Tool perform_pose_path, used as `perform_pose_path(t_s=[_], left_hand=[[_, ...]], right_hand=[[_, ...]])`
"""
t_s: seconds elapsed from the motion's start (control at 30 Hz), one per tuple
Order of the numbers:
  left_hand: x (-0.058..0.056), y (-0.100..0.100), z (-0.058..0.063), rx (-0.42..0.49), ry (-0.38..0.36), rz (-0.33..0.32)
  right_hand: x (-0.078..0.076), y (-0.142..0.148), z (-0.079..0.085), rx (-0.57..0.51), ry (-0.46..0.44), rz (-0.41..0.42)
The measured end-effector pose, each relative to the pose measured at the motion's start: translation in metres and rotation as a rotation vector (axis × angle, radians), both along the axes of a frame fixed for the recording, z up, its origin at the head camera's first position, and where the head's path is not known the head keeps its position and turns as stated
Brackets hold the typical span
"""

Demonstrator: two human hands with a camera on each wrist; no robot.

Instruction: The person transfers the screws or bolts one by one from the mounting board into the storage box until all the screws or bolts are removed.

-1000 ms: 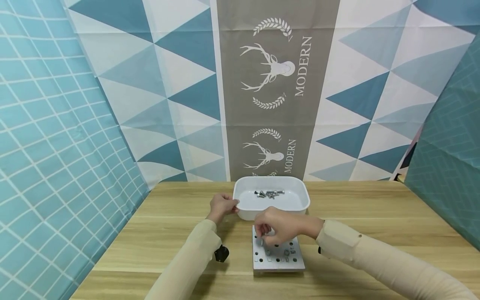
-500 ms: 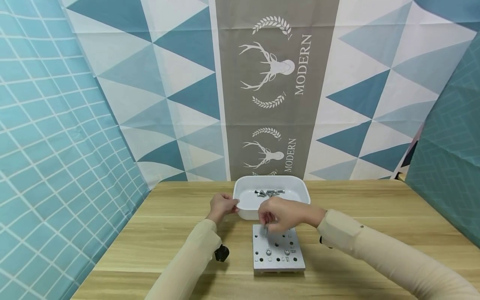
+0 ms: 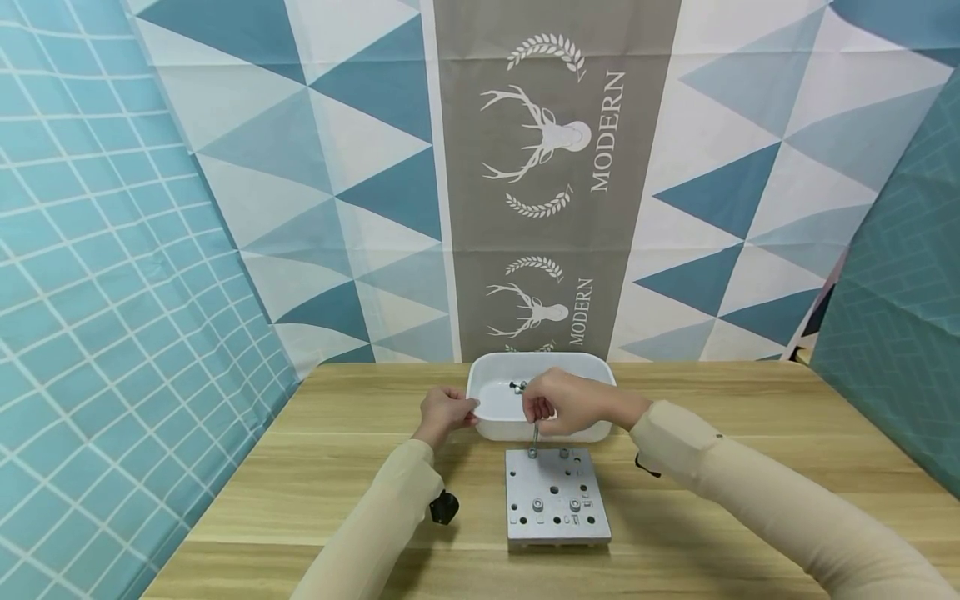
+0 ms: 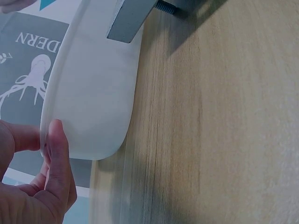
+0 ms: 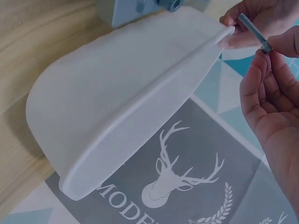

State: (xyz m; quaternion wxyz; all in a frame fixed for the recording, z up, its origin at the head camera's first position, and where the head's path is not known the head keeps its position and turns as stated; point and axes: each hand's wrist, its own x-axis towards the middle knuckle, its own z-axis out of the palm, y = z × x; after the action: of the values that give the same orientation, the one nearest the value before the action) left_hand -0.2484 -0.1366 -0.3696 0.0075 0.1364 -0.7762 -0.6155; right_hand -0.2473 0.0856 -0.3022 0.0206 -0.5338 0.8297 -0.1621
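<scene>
My right hand pinches a socket-head bolt by its head, the threaded end pointing away from the fingertips. In the head view this hand is over the near side of a white plastic tray, just beyond the metal plate's far edge. My left hand pinches the tray's left rim between thumb and fingers, as the left wrist view also shows. The silver metal plate lies in front of the tray, with several round holes and several bolt heads in its top. A threaded end sticks out beneath it.
Loose bolts lie in the tray, partly hidden behind my right hand. The wooden table extends to both sides. A patterned cloth hangs behind it, and blue tiled cloth hangs at the left.
My right hand has moved away from over the plate toward the tray, carrying the bolt. Bolt heads at the plate's far edge are now uncovered. The left hand stays on the rim.
</scene>
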Motion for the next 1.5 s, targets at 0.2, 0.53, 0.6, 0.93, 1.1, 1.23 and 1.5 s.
perform_pose_path(t_s=[0.2,0.53,0.6,0.93,1.1,1.23,1.5], left_hand=[[-0.001,0.001,-0.001,-0.006,0.002,-0.002],[-0.002,-0.001,-0.002,-0.008,0.001,-0.003],[-0.002,-0.002,-0.001,-0.013,0.005,-0.001],[-0.001,-0.002,0.0,-0.008,0.01,-0.004],[0.001,-0.001,-0.004,-0.006,0.01,0.002],[0.002,0.001,-0.007,0.004,0.024,0.001],[0.003,0.0,-0.003,-0.02,0.037,-0.002]], right_hand=[[-0.011,0.002,-0.002,0.002,-0.008,-0.043],[-0.033,0.006,0.0,-0.039,0.037,-0.074],[-0.037,0.006,0.001,-0.041,0.036,-0.08],[-0.061,0.007,-0.004,0.033,0.019,-0.18],[-0.078,0.005,-0.007,0.11,-0.01,-0.291],[-0.09,0.003,-0.008,0.136,-0.014,-0.335],[-0.104,-0.003,-0.006,0.13,-0.013,-0.361]])
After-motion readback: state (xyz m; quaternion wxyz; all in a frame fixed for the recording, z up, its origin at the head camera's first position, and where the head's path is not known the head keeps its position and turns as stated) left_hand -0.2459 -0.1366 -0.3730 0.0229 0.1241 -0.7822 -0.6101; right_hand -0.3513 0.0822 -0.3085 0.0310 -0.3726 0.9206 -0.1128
